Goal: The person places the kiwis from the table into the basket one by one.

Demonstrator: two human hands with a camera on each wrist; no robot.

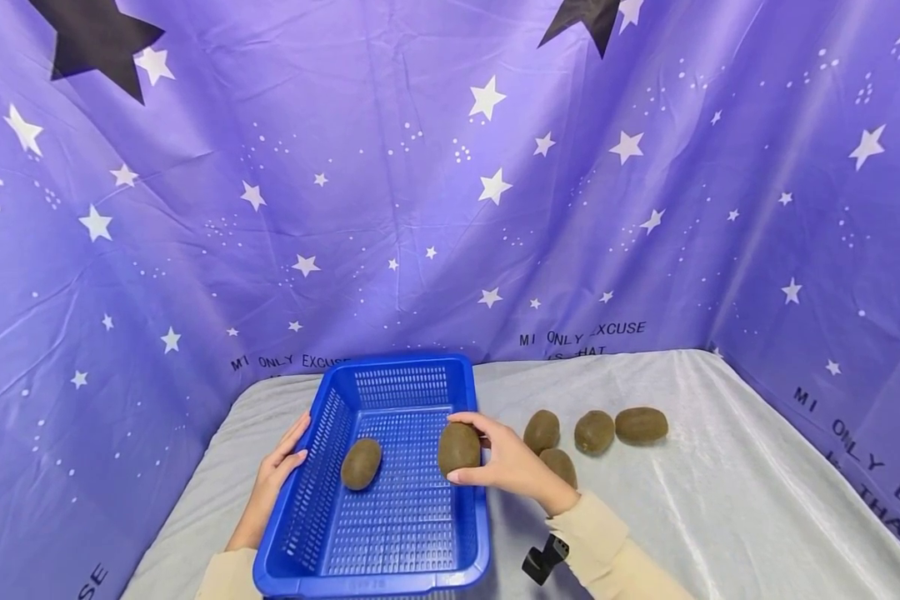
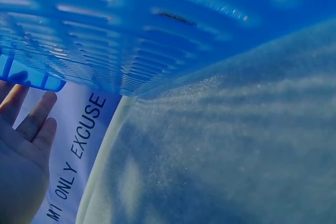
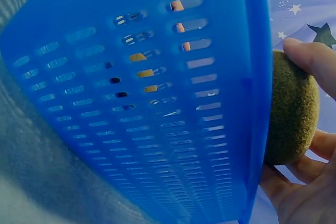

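Purple cloth printed with white stars, dark stars and black lettering walled in my work on three sides, and the desk wore a pale grey, creased cover. My blue basket took up the near left part of it, its slotted walls standing between each wrist camera and the inside. My left grip lay along the basket's left side, fingers extended and touching near the rim. My right grip pinched one kiwi between thumb and fingers, holding it over the right side of the basket, just inside the rim. Another kiwi, the inside kiwi, lay on the slotted floor toward the left wall. Right of the basket were four more: the rear-left kiwi, the half-hidden kiwi close in front of it and partly covered by my right grip, then the middle kiwi and the far-right kiwi side by side; I could not tell whether those last two touched. Below my cream right sleeve hung a black device, close to the basket's right wall.
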